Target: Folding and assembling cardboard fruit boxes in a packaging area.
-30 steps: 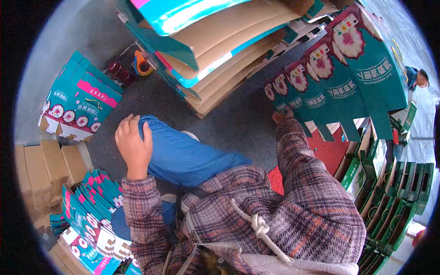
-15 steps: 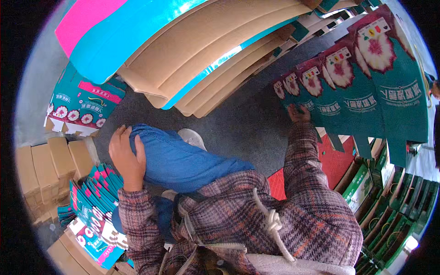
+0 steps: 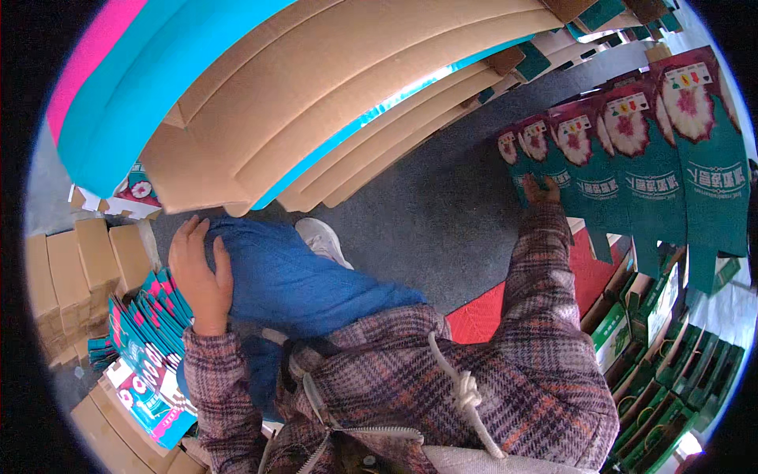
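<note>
My left hand [image 3: 200, 272] lies open on my knee in blue jeans [image 3: 292, 268], thumb apart from the fingers. My right arm reaches out to a row of upright teal-and-maroon cartons [image 3: 616, 170] printed with white, pink-centred round shapes. At the low edge of the smaller cartons on the row's left end, my right hand [image 3: 541, 189] has its fingers curled against a carton [image 3: 517, 164]. Part of its grip is hidden by the carton and the hand itself.
Large brown cardboard sheets [image 3: 339, 103] with blue and pink faces arch across the top. Brown boxes [image 3: 79, 257] and folded teal cartons [image 3: 150, 340] are stacked at left. A red surface [image 3: 482, 316] and dark green boxes [image 3: 655, 426] lie at right. My white shoe [image 3: 322, 239] is on the grey floor.
The view has shifted, so the carton row and my right hand sit further right, and the brown sheets cover more of the left side. Both hands keep their places on knee and carton.
</note>
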`<state>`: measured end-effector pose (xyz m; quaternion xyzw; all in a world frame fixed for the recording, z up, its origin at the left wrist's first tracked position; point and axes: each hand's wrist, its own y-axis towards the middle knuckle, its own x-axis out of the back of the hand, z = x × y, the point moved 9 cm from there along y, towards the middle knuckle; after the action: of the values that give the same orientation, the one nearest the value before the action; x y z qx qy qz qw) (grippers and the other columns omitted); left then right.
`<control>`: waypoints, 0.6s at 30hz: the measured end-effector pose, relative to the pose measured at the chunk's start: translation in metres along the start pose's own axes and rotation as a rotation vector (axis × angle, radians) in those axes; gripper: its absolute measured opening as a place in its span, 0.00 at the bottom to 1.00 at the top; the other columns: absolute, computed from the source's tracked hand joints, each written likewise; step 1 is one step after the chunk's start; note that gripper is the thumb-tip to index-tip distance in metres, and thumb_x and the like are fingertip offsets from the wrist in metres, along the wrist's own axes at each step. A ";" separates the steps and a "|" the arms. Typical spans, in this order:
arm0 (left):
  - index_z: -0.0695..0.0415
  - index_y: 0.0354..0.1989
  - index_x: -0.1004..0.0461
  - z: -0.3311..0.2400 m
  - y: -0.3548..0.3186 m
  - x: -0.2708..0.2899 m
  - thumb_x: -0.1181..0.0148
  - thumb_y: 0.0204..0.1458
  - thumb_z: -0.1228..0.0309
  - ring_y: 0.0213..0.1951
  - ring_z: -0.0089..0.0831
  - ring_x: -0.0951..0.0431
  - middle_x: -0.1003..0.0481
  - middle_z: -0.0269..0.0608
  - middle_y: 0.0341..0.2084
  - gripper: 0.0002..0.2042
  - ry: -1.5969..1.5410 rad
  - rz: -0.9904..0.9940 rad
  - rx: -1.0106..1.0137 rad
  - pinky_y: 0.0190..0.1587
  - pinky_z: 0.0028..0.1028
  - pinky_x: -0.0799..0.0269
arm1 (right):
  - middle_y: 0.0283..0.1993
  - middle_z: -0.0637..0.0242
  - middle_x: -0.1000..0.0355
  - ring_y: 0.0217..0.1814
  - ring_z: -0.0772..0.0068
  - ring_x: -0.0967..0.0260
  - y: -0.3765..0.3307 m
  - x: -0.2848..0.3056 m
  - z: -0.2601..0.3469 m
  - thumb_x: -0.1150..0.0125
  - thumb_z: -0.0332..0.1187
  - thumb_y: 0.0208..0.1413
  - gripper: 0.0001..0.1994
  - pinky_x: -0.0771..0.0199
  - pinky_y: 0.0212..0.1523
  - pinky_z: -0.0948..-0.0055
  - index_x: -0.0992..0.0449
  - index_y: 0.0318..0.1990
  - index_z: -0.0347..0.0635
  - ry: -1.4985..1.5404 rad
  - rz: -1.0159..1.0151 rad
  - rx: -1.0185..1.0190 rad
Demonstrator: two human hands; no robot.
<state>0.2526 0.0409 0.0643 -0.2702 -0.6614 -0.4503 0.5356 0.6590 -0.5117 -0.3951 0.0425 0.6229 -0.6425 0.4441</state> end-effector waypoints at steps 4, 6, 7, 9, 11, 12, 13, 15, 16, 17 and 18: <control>0.62 0.46 0.29 0.031 -0.019 -0.017 0.45 0.50 0.73 0.50 0.49 0.31 0.30 0.51 0.47 0.14 -0.059 -0.019 -0.015 0.54 0.41 0.39 | 0.63 0.43 0.46 0.63 0.42 0.44 -0.005 -0.001 0.059 0.42 0.36 0.49 0.34 0.37 0.58 0.41 0.48 0.61 0.30 -0.144 0.012 0.064; 0.62 0.45 0.28 0.052 -0.032 -0.019 0.45 0.50 0.73 0.50 0.49 0.31 0.30 0.51 0.46 0.14 -0.042 -0.021 -0.002 0.53 0.41 0.39 | 0.63 0.44 0.46 0.64 0.44 0.45 -0.010 -0.004 0.062 0.42 0.38 0.50 0.35 0.38 0.59 0.43 0.49 0.62 0.30 -0.150 -0.002 0.153; 0.62 0.45 0.28 0.059 -0.038 -0.016 0.45 0.50 0.73 0.50 0.49 0.31 0.30 0.51 0.46 0.14 -0.020 -0.014 0.007 0.53 0.41 0.39 | 0.64 0.45 0.47 0.65 0.45 0.47 -0.013 -0.008 0.050 0.43 0.41 0.51 0.36 0.39 0.60 0.45 0.50 0.63 0.30 -0.157 -0.023 0.215; 0.62 0.45 0.28 0.074 -0.050 0.005 0.45 0.50 0.73 0.50 0.49 0.31 0.30 0.51 0.46 0.14 0.024 -0.005 0.032 0.53 0.41 0.39 | 0.65 0.47 0.49 0.67 0.47 0.49 -0.026 -0.031 -0.017 0.44 0.42 0.52 0.37 0.41 0.62 0.47 0.51 0.64 0.30 -0.169 -0.076 0.199; 0.62 0.45 0.28 0.077 -0.051 -0.002 0.45 0.50 0.73 0.50 0.48 0.31 0.29 0.51 0.46 0.14 0.022 -0.017 0.039 0.53 0.41 0.38 | 0.66 0.48 0.50 0.68 0.48 0.51 -0.033 -0.041 -0.006 0.45 0.44 0.53 0.37 0.44 0.63 0.48 0.51 0.64 0.30 -0.192 -0.110 0.279; 0.62 0.45 0.28 0.077 -0.049 -0.005 0.45 0.50 0.73 0.51 0.48 0.31 0.29 0.51 0.46 0.14 0.008 -0.022 0.022 0.53 0.40 0.38 | 0.67 0.49 0.52 0.69 0.49 0.54 -0.032 -0.040 0.006 0.46 0.44 0.54 0.37 0.47 0.65 0.49 0.52 0.65 0.32 -0.158 -0.053 0.233; 0.62 0.45 0.28 0.076 -0.045 -0.010 0.45 0.50 0.73 0.51 0.48 0.31 0.29 0.51 0.46 0.14 -0.009 -0.026 0.018 0.53 0.40 0.38 | 0.68 0.50 0.53 0.71 0.51 0.56 -0.028 -0.035 0.025 0.47 0.44 0.55 0.36 0.51 0.67 0.50 0.53 0.66 0.34 -0.120 0.001 0.199; 0.62 0.45 0.28 0.073 -0.040 -0.015 0.45 0.50 0.73 0.51 0.48 0.31 0.29 0.50 0.47 0.14 -0.046 -0.030 0.012 0.53 0.40 0.38 | 0.68 0.50 0.53 0.71 0.52 0.56 -0.026 -0.021 0.061 0.48 0.45 0.56 0.36 0.54 0.68 0.51 0.53 0.66 0.35 -0.147 -0.012 0.244; 0.62 0.45 0.28 0.072 -0.039 -0.014 0.45 0.50 0.73 0.51 0.48 0.31 0.29 0.50 0.47 0.14 -0.048 -0.028 0.013 0.53 0.40 0.38 | 0.68 0.50 0.53 0.72 0.53 0.57 -0.026 -0.016 0.070 0.49 0.46 0.56 0.36 0.57 0.69 0.52 0.52 0.66 0.36 -0.171 -0.028 0.264; 0.62 0.45 0.28 0.069 -0.041 -0.006 0.45 0.50 0.72 0.50 0.48 0.31 0.29 0.50 0.47 0.13 -0.027 -0.026 0.029 0.53 0.40 0.38 | 0.68 0.50 0.53 0.72 0.53 0.57 -0.021 -0.022 0.041 0.49 0.46 0.56 0.36 0.57 0.69 0.52 0.52 0.66 0.36 -0.174 -0.031 0.230; 0.62 0.44 0.28 0.070 -0.046 0.007 0.45 0.50 0.72 0.50 0.48 0.31 0.29 0.50 0.47 0.13 0.013 -0.019 0.049 0.53 0.40 0.38 | 0.69 0.50 0.53 0.72 0.55 0.58 -0.021 -0.035 -0.012 0.51 0.47 0.57 0.36 0.58 0.70 0.53 0.52 0.66 0.35 -0.150 -0.061 0.195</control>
<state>0.1792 0.0811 0.0558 -0.2478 -0.6714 -0.4409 0.5417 0.6610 -0.4876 -0.3603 0.0185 0.5235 -0.7146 0.4636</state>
